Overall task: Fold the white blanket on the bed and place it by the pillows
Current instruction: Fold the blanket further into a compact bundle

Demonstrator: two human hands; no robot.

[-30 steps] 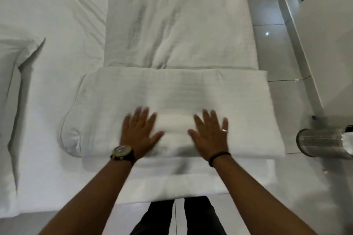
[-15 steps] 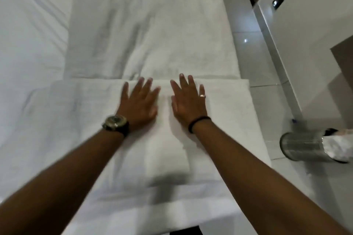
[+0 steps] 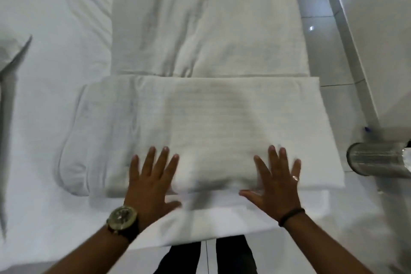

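The white blanket (image 3: 211, 122) lies on the bed as a thick folded band across the near part, with an unfolded length (image 3: 206, 20) running away from me behind it. My left hand (image 3: 151, 180), wearing a watch, presses flat on the near edge of the fold with fingers spread. My right hand (image 3: 275, 184), with a ring and a dark wristband, lies flat on the same edge further right. Neither hand grips the cloth. A corner of a pillow (image 3: 11, 51) shows at the far left.
The bed sheet (image 3: 55, 29) stretches to the left. On the right are a tiled floor (image 3: 320, 51), a white wall or cabinet (image 3: 382, 51) and a shiny metal bin (image 3: 375, 160) near the bed's corner. My dark trouser legs (image 3: 206, 256) stand at the bed's edge.
Both hands have slid back from the far side of the fold to its near edge and moved apart. The view has tilted back with them.
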